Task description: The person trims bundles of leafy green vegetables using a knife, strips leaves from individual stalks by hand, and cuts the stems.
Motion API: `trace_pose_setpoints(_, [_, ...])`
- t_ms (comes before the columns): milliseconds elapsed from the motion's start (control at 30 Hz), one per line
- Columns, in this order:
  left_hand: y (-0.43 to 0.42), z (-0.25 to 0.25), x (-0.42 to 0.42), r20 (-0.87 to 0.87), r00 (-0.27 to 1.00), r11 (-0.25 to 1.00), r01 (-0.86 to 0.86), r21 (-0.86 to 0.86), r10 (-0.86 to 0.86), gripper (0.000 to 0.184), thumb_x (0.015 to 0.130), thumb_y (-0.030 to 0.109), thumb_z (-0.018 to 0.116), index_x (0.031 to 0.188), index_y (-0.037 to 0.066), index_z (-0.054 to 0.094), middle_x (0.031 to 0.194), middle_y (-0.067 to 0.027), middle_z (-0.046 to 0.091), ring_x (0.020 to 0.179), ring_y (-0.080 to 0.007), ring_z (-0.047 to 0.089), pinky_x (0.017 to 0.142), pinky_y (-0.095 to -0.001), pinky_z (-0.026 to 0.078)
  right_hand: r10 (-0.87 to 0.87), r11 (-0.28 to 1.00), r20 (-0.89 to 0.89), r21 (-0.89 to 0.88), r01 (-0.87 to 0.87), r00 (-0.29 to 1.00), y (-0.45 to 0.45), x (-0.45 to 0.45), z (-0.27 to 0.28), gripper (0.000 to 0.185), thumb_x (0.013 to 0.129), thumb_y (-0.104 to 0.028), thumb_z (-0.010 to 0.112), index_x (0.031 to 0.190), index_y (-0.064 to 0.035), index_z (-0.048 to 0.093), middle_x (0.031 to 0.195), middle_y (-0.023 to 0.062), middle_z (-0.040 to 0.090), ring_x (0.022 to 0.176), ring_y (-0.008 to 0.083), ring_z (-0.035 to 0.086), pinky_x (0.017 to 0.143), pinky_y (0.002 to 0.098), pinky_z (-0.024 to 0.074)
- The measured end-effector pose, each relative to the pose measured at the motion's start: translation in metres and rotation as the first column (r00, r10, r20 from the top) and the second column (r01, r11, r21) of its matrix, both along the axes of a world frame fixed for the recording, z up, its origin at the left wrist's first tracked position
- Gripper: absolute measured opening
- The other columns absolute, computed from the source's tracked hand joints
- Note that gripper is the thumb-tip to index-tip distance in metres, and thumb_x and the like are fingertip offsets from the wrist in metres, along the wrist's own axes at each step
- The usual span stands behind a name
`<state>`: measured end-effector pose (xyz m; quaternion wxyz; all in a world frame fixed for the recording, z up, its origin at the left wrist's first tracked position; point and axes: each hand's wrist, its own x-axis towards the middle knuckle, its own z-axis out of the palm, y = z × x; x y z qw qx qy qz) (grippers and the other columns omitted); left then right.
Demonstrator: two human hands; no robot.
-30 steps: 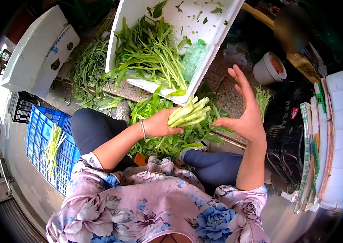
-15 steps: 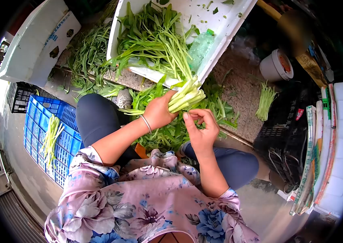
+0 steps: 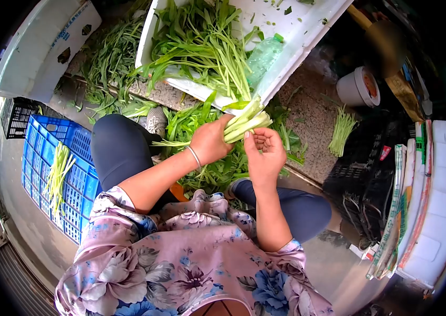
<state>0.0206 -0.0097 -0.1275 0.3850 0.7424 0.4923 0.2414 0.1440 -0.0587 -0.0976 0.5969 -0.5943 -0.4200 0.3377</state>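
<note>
A bunch of pale green water spinach stems (image 3: pixel 248 122) is gripped in my left hand (image 3: pixel 211 141), which is closed around it and wears a bracelet at the wrist. The cut ends point up and right; thinner stalks stick out to the left below the hand. My right hand (image 3: pixel 266 152) is closed in a pinch, thumb and index fingertips against the lower edge of the bunch. Exactly what lies between those fingertips is partly hidden. Beyond my hands, more leafy water spinach (image 3: pixel 202 47) lies in a white foam box (image 3: pixel 307 45).
Loose greens (image 3: pixel 191 124) cover the ground between my legs. A green plastic bottle (image 3: pixel 265 58) lies in the box. At left, stems rest on a blue crate (image 3: pixel 83 176); at right are a stem bundle (image 3: pixel 343 131), a white bucket (image 3: pixel 350 88) and a black crate (image 3: pixel 357 179).
My right hand has moved slightly up, bringing its pinched fingertips against the edge of the stems. My left hand keeps its hold. The whole view has shifted a little.
</note>
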Motion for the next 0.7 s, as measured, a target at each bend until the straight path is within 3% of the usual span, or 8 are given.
trace_pose_setpoints(333, [0.004, 0.006, 0.002, 0.013, 1.0, 1.0, -0.017, -0.02, 0.017, 0.054, 0.065, 0.015, 0.066, 0.114, 0.005, 0.046, 0.082, -0.0196, 0.061, 0.076, -0.036, 0.059, 0.066, -0.0409, 0.048, -0.14, 0.987, -0.185, 0.046, 0.151, 0.973, 0.008, 0.018, 0.006, 0.013, 0.076, 0.0, 0.064, 0.085, 0.0017, 0.055, 0.077, 0.0042, 0.059, 0.066, 0.0055, 0.054, 0.061, 0.0171, 0.0441])
trace_pose_setpoints(467, [0.004, 0.009, 0.003, -0.009, 1.0, 0.999, 0.019, -0.029, -0.019, 0.049, 0.066, 0.015, 0.063, 0.111, 0.007, 0.046, 0.08, -0.0185, 0.061, 0.075, -0.0354, 0.059, 0.065, -0.0412, 0.048, -0.195, 0.977, -0.158, 0.054, 0.206, 0.968, 0.014, 0.02, 0.006, 0.015, 0.077, -0.001, 0.063, 0.088, 0.0025, 0.054, 0.075, 0.0039, 0.059, 0.065, 0.0057, 0.054, 0.061, 0.0166, 0.0437])
trace_pose_setpoints(600, [0.004, 0.007, 0.001, -0.098, 0.995, 1.0, 0.02, -0.019, -0.021, 0.043, 0.067, 0.012, 0.061, 0.107, 0.008, 0.047, 0.078, -0.0178, 0.061, 0.075, -0.0351, 0.059, 0.064, -0.0421, 0.047, -0.11, 0.994, -0.142, 0.009, 0.113, 0.984, 0.016, 0.024, 0.004, 0.02, 0.08, -0.003, 0.061, 0.098, 0.0018, 0.053, 0.083, 0.0056, 0.058, 0.074, 0.0069, 0.053, 0.066, 0.0187, 0.0436])
trace_pose_setpoints(667, [0.004, 0.009, 0.0, -0.11, 0.994, 1.0, 0.016, -0.015, -0.018, 0.043, 0.066, 0.009, 0.06, 0.107, 0.007, 0.046, 0.081, -0.0177, 0.061, 0.077, -0.0346, 0.059, 0.068, -0.0422, 0.047, -0.203, 0.975, 0.107, 0.112, 0.191, 0.973, 0.012, 0.024, 0.011, 0.029, 0.081, -0.011, 0.061, 0.106, -0.0009, 0.052, 0.1, 0.0071, 0.054, 0.085, 0.009, 0.051, 0.067, 0.0204, 0.041])
trace_pose_setpoints(700, [0.003, 0.011, -0.001, -0.124, 0.992, 1.0, 0.021, -0.013, -0.023, 0.044, 0.066, 0.006, 0.059, 0.107, 0.007, 0.045, 0.084, -0.0176, 0.061, 0.079, -0.0341, 0.06, 0.071, -0.0423, 0.047, -0.196, 0.974, 0.243, 0.158, 0.161, 0.95, 0.01, 0.026, 0.014, 0.03, 0.08, -0.018, 0.062, 0.108, -0.0073, 0.056, 0.113, 0.0086, 0.047, 0.098, 0.0156, 0.047, 0.075, 0.0276, 0.0398])
